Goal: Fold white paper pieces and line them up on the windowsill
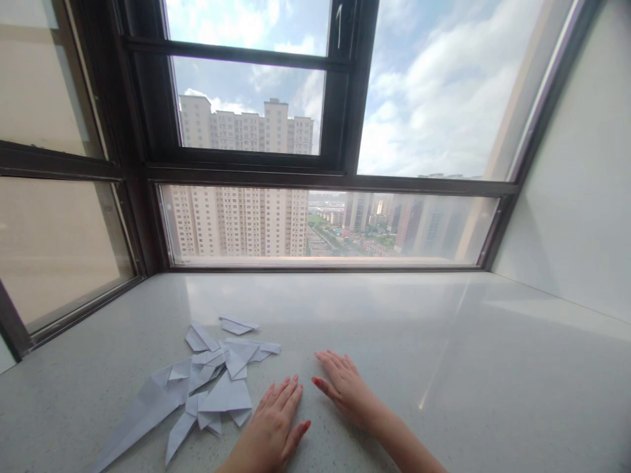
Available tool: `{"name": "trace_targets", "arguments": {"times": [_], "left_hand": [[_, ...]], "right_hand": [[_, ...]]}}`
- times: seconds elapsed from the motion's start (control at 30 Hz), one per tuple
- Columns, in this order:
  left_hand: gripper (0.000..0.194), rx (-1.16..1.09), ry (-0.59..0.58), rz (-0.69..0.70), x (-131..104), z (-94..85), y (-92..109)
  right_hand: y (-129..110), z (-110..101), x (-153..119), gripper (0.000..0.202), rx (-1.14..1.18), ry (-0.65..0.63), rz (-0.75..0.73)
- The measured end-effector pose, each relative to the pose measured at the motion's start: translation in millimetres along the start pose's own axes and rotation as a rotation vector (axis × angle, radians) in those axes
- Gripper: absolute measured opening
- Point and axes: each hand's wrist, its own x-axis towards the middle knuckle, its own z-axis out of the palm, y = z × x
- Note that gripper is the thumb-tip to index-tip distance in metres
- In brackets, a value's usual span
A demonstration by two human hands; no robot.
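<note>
Folded white paper pieces (227, 394) lie in a loose, overlapping heap on the pale speckled sill, to the left of my hands. One small folded strip (239, 325) rests apart at the heap's far edge. My left hand (279, 420) is palm down on the sill just right of the heap, fingers stretched forward and thumb out to the side. My right hand (342, 384) also lies flat, a little farther forward, its fingers pointing to the far left. Neither hand holds anything, and a gap separates the two.
The stone sill (444, 368) runs back to a dark window frame (325, 268). A side window (54, 243) stands at the left, and a white wall (582, 197) bounds the right. Tall buildings (241, 217) show outside through the glass.
</note>
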Motion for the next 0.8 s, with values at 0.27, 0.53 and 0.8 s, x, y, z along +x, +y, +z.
{"name": "trace_targets", "arguments": {"times": [0.27, 0.53, 0.8], "left_hand": [[0.045, -0.007, 0.017, -0.008, 0.0, -2.6, 1.7], [0.046, -0.009, 0.023, 0.009, -0.5, -0.8, -0.5], [0.046, 0.011, 0.048, 0.024, -0.4, 0.8, -1.7]], "right_hand": [[-0.7, -0.9, -0.3, 0.059, 0.004, 0.000, 0.006], [0.7, 0.4, 0.4, 0.061, -0.001, 0.003, 0.001], [0.2, -0.8, 0.1, 0.062, 0.004, -0.012, 0.002]]}}
